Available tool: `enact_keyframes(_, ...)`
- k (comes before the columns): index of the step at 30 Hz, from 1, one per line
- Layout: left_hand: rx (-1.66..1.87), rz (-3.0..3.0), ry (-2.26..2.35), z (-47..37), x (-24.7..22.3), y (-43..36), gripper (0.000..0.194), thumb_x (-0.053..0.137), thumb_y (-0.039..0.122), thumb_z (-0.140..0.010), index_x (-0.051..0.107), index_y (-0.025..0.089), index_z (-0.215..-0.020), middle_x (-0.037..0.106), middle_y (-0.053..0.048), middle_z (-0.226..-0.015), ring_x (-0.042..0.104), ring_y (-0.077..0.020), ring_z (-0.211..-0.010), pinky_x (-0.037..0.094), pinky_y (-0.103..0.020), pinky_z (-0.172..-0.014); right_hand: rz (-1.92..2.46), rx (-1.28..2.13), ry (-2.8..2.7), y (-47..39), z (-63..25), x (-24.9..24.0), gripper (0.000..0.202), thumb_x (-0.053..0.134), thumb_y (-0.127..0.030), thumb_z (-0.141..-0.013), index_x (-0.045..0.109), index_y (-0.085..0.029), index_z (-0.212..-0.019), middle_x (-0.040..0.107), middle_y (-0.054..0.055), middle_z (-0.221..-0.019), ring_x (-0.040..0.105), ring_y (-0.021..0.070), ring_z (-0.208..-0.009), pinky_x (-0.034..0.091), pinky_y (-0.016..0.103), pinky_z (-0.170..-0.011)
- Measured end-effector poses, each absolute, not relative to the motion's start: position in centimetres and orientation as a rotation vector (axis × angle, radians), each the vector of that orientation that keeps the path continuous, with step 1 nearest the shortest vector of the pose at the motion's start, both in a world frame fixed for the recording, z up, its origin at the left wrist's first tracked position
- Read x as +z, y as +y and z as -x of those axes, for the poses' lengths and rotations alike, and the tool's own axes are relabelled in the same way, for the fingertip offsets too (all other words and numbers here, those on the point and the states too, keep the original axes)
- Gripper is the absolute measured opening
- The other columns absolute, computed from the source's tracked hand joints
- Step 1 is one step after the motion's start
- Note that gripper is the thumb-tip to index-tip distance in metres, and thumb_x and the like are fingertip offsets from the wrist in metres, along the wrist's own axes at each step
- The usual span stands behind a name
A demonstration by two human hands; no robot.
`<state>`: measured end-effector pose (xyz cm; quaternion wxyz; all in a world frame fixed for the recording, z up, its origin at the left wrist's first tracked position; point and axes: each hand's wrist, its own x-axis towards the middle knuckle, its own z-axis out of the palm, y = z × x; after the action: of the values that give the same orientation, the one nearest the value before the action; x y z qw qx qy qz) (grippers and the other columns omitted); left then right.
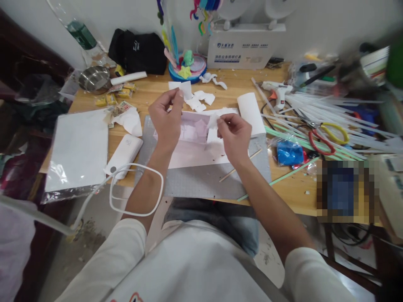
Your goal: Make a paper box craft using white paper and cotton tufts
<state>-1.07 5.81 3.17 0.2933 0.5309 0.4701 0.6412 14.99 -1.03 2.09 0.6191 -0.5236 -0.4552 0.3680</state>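
Note:
My left hand [166,113] is closed in a pinch, with a small piece of white paper [187,89] at its fingertips. Another white paper scrap [213,122] is pinched between the thumb and fingers of my right hand [234,132]. Between and below both hands stands a pale purple open box [203,118] with paper pieces lying inside. It rests on a white sheet [189,158] over a grey cutting mat [201,186]. Torn white scraps [198,100] lie on the table just behind the box.
A paper roll [251,111] and a thin wooden stick [233,171] lie at the right. Beyond are a glue gun [280,94], many glue sticks [315,109] and scissors [321,142]. At left are a white power bank [126,153], bagged sheets [78,151] and a metal bowl [94,78].

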Motion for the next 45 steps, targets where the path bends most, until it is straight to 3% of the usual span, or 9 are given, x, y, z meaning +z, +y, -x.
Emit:
enact_keyframes(6,1.747,-1.682,1.212,0.0,3.5,4.4,0.020,0.067,0.045,-0.093,0.076,0.027,-0.088,0.071,0.001,-0.079,0.061,-0.0115,-0.070,0.045,-0.026,-0.055,1.372,0.575,-1.491,-0.3,-13.6,1.8,0.006,0.068,-0.022,-0.083,0.072,-0.019,-0.080,0.063,-0.003,-0.070,0.053,0.0095,-0.062,0.044,0.029,-0.066)
enact_keyframes(10,1.694,-2.025,1.198,-0.8,3.1,3.4,0.025,0.058,0.041,-0.099,0.076,0.023,-0.096,0.070,-0.004,-0.082,0.062,-0.0129,-0.072,0.048,-0.026,-0.059,1.373,0.488,-1.409,-0.4,-14.6,1.6,0.007,0.073,-0.025,-0.081,0.073,-0.020,-0.086,0.062,-0.003,-0.072,0.050,0.0084,-0.058,0.044,0.029,-0.063)
enact_keyframes(16,1.543,-2.379,1.235,-1.3,2.0,2.9,0.030,0.050,0.039,-0.103,0.075,0.021,-0.107,0.073,-0.007,-0.096,0.067,-0.0182,-0.093,0.052,-0.033,-0.086,1.087,0.883,-0.979,-1.5,-15.3,2.4,0.010,0.075,-0.032,-0.080,0.074,-0.023,-0.084,0.061,-0.005,-0.065,0.047,0.0066,-0.051,0.040,0.024,-0.050)
enact_keyframes(23,1.452,-2.621,1.244,-1.6,1.4,2.7,0.028,0.050,0.034,-0.104,0.074,0.022,-0.109,0.075,-0.008,-0.101,0.066,-0.0197,-0.093,0.050,-0.034,-0.083,0.992,1.170,-0.698,-1.7,-14.8,2.8,0.021,0.087,-0.038,-0.067,0.077,-0.024,-0.080,0.062,-0.006,-0.064,0.048,0.0043,-0.049,0.039,0.021,-0.045)
enact_keyframes(29,1.358,-2.691,1.282,-1.8,1.4,2.5,0.029,0.048,0.032,-0.105,0.074,0.022,-0.113,0.075,-0.009,-0.103,0.066,-0.0199,-0.093,0.049,-0.034,-0.082,0.994,1.221,-0.613,-1.7,-15.0,2.8,0.025,0.090,-0.040,-0.064,0.077,-0.024,-0.079,0.061,-0.006,-0.064,0.050,0.0044,-0.051,0.041,0.020,-0.045)
enact_keyframes(45,1.361,-2.499,1.081,-2.0,1.5,2.3,0.029,0.048,0.036,-0.103,0.072,0.020,-0.107,0.070,-0.008,-0.098,0.066,-0.0189,-0.094,0.052,-0.034,-0.085,0.968,1.160,-0.692,-1.7,-15.0,2.4,0.021,0.085,-0.040,-0.073,0.072,-0.024,-0.080,0.060,-0.006,-0.067,0.050,0.0044,-0.053,0.043,0.020,-0.049)
